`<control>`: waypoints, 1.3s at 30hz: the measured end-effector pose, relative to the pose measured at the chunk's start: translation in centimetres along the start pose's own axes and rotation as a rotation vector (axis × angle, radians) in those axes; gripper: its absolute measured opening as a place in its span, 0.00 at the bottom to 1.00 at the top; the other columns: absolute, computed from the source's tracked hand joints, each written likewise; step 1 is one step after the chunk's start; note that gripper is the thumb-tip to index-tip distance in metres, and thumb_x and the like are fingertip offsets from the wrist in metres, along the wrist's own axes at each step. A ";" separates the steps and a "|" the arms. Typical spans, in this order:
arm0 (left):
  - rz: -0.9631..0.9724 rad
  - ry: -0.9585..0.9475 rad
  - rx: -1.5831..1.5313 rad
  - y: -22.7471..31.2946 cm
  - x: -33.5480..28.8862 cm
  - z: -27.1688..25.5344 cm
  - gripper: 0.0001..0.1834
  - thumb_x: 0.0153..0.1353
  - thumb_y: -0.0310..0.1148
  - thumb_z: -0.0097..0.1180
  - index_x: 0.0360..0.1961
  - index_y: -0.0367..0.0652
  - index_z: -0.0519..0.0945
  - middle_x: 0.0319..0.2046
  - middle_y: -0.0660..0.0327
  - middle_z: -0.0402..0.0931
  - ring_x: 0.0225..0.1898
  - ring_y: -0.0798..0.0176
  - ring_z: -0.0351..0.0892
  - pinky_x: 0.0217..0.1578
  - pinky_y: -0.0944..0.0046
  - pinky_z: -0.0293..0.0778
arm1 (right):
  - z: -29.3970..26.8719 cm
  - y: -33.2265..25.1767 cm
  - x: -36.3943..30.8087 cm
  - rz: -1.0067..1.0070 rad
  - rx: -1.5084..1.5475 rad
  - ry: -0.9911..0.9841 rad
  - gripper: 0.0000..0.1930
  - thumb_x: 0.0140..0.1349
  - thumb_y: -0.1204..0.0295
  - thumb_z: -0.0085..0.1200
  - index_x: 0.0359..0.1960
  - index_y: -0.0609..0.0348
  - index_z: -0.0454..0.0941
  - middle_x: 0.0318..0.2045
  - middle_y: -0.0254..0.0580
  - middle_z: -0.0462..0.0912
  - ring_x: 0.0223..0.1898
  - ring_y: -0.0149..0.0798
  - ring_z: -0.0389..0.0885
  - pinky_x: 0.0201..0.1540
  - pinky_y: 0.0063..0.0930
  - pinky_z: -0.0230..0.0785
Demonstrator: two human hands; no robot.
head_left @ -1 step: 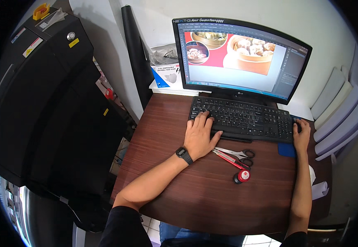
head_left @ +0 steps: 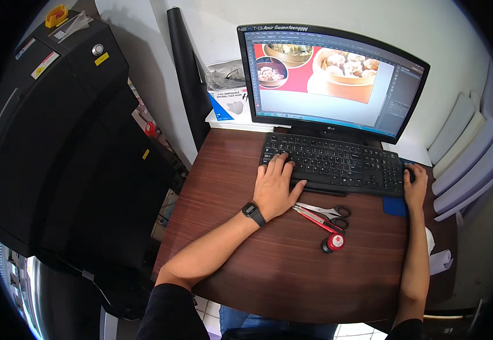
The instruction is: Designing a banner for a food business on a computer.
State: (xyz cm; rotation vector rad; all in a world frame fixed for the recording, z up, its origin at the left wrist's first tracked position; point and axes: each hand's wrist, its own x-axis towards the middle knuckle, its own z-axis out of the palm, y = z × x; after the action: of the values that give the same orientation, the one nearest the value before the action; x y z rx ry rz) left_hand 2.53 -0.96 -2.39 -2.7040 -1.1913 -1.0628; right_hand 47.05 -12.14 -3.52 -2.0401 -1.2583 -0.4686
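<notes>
My left hand, with a black digital watch on its wrist, rests at the left end of the black keyboard. Its fingers lie spread on the keys, thumb out to the side. At the keyboard's right end my right hand curls over a dark computer mouse, mostly hidden beneath it. Part of a blue mouse pad shows beside that hand. Behind the keyboard the monitor displays pictures of dumplings in steamer baskets on a red and white layout, within an editing window.
Scissors, a red cutter knife and a small red-and-black round stamp lie before the keyboard. A face mask box stands left of the monitor. Paper rolls lean at the right. A large black machine fills the left.
</notes>
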 end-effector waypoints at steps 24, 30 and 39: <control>0.008 -0.005 0.012 -0.1 0.0 0.1 0.29 0.65 0.49 0.63 0.58 0.38 0.78 0.65 0.46 0.70 0.67 0.48 0.68 0.59 0.51 0.63 | -0.1 0.3 0.0 -0.017 0.028 0.013 0.12 0.67 0.70 0.59 0.51 0.57 0.85 0.57 0.48 0.80 0.59 0.51 0.77 0.63 0.42 0.70; 0.003 -0.013 0.009 -0.1 0.0 0.1 0.29 0.66 0.50 0.63 0.59 0.39 0.77 0.66 0.46 0.69 0.68 0.48 0.67 0.60 0.50 0.62 | -0.1 0.3 0.0 -0.030 0.025 0.016 0.12 0.67 0.70 0.59 0.50 0.57 0.85 0.56 0.48 0.81 0.58 0.51 0.77 0.63 0.42 0.71; 0.002 -0.018 0.006 -0.1 0.0 0.1 0.29 0.66 0.50 0.62 0.59 0.39 0.77 0.66 0.46 0.69 0.68 0.47 0.67 0.60 0.50 0.62 | 0.0 0.3 0.0 -0.028 0.030 0.022 0.12 0.66 0.70 0.59 0.50 0.57 0.85 0.57 0.49 0.81 0.59 0.53 0.77 0.64 0.43 0.70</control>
State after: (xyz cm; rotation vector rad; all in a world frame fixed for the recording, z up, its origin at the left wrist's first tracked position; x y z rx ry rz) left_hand 2.51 -0.88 -2.47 -2.7154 -1.1915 -1.0353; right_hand 47.32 -12.22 -3.61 -1.9893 -1.2751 -0.4813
